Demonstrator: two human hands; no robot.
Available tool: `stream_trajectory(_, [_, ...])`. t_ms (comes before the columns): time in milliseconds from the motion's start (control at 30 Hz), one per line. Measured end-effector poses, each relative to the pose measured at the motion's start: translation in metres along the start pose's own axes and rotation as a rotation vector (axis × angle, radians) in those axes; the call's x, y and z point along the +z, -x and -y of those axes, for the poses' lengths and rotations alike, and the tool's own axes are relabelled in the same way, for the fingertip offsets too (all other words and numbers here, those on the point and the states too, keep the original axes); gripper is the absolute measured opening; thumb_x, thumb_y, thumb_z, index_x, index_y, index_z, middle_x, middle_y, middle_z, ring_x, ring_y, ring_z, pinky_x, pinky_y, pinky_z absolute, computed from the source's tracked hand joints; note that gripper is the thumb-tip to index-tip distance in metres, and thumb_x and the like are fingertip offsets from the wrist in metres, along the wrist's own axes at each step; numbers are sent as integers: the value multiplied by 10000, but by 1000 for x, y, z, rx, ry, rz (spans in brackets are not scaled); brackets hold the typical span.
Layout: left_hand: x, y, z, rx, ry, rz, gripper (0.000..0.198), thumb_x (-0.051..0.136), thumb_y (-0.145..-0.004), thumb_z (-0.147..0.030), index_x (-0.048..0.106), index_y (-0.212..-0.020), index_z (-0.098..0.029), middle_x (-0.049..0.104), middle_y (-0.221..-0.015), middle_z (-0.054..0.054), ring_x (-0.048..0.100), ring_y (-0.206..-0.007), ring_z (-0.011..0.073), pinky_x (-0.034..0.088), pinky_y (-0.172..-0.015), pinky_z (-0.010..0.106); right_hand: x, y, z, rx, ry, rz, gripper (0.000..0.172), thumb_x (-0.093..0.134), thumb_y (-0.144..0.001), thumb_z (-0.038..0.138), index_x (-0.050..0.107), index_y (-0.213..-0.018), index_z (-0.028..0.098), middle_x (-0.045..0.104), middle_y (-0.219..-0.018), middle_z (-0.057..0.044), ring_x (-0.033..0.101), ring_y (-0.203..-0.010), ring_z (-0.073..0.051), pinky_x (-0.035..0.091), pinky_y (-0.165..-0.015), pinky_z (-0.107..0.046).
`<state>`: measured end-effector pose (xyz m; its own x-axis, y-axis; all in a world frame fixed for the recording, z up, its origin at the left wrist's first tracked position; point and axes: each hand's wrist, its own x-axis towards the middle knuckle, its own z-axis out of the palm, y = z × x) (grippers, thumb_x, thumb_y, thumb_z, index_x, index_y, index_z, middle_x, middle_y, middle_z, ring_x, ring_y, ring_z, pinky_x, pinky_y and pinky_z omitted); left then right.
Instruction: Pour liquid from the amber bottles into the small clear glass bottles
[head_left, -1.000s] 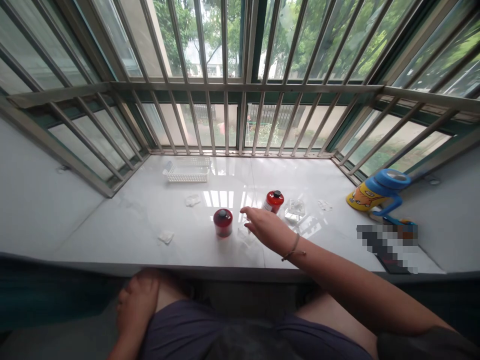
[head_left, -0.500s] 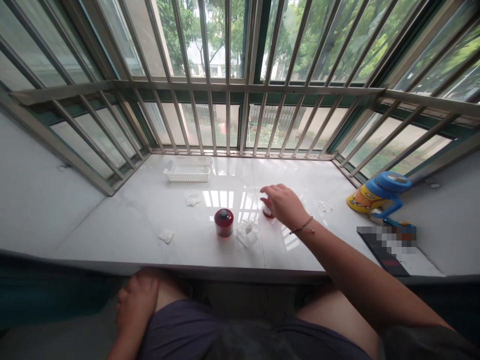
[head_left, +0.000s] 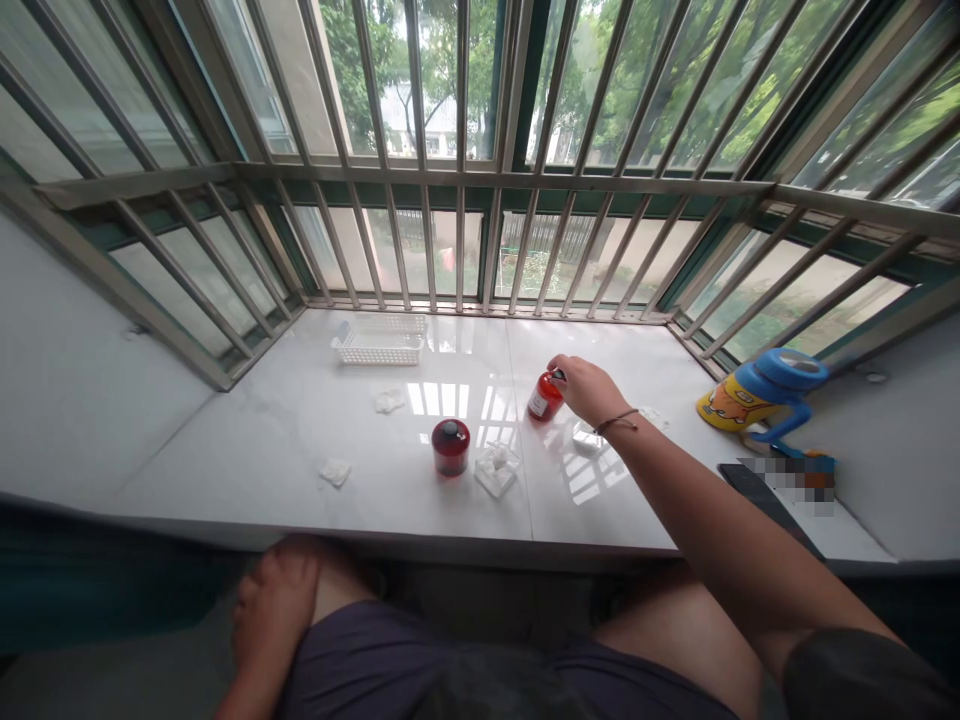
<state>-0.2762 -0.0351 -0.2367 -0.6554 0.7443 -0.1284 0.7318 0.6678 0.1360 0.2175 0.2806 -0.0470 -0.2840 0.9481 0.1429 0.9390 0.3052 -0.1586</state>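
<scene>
My right hand (head_left: 589,390) reaches over the white sill (head_left: 300,440) and its fingers pinch the black cap of a tilted red bottle (head_left: 543,398). A short dark red jar with a black lid (head_left: 450,446) stands to the left of it. A small clear square dish (head_left: 496,468) with something white inside lies beside the jar. A second clear dish (head_left: 585,437) lies just under my right wrist. My left hand (head_left: 277,605) rests on my knee below the sill, fingers curled, holding nothing that I can see.
A white plastic basket (head_left: 379,342) stands at the back left of the sill. Two crumpled white scraps (head_left: 388,401) (head_left: 334,471) lie on the left half. A blue and yellow handled cup (head_left: 757,398) lies at the right end, with a dark flat object (head_left: 757,492) in front of it. Metal window bars (head_left: 480,180) enclose the sill.
My right hand has moved away from the clear dish near the jar, back and to the right, and has closed on the red bottle's cap. The bottle now leans. My left hand has stayed still.
</scene>
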Motion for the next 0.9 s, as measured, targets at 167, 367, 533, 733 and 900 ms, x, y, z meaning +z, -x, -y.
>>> stream_trajectory(167, [4, -3, 2, -94, 60, 0, 822, 401, -1031, -604, 386, -1649, -63, 534, -1508, 344, 479, -1445, 534, 474, -1075, 635, 1, -37, -1, 18, 4, -11, 283, 608, -1030, 201, 648, -1311, 196, 745, -1211, -137, 683, -1064, -265, 468, -830, -328])
stream_trajectory(367, [3, -2, 1, -79, 28, 9, 865, 289, -1058, -641, 345, -1655, -18, 511, -1532, 346, 482, -1430, 531, 461, -1111, 614, 1, -56, -2, 13, 16, 22, 297, 578, -1055, 238, 626, -1344, 190, 756, -1251, -138, 693, -1073, -252, 478, -826, -319])
stream_trajectory(533, [-6, 4, -7, -11, -73, -2, 754, 284, -1076, -525, 475, -1597, -13, 533, -1551, 309, 532, -1364, 500, 494, -1074, 594, -8, -31, -29, 32, 68, 54, 380, 527, -1087, 382, 583, -1407, 185, 735, -1309, -149, 690, -1140, -273, 499, -857, -342])
stream_trajectory(733, [-9, 3, -9, -16, -38, -11, 695, 546, -975, -480, 546, -1573, -126, 574, -1529, 275, 554, -1347, 494, 511, -1033, 606, 0, 23, -68, 61, 149, 261, 258, 757, -919, 376, 770, -1098, 191, 781, -1063, -129, 718, -919, -286, 499, -771, -352])
stream_trajectory(900, [-5, 3, -6, -31, -3, -27, 694, 481, -994, -495, 527, -1577, -120, 575, -1519, 276, 526, -1390, 507, 504, -1050, 616, 3, 38, -78, 50, 121, 263, 187, 721, -918, 323, 790, -1054, 215, 779, -1116, -105, 715, -999, -269, 494, -828, -335])
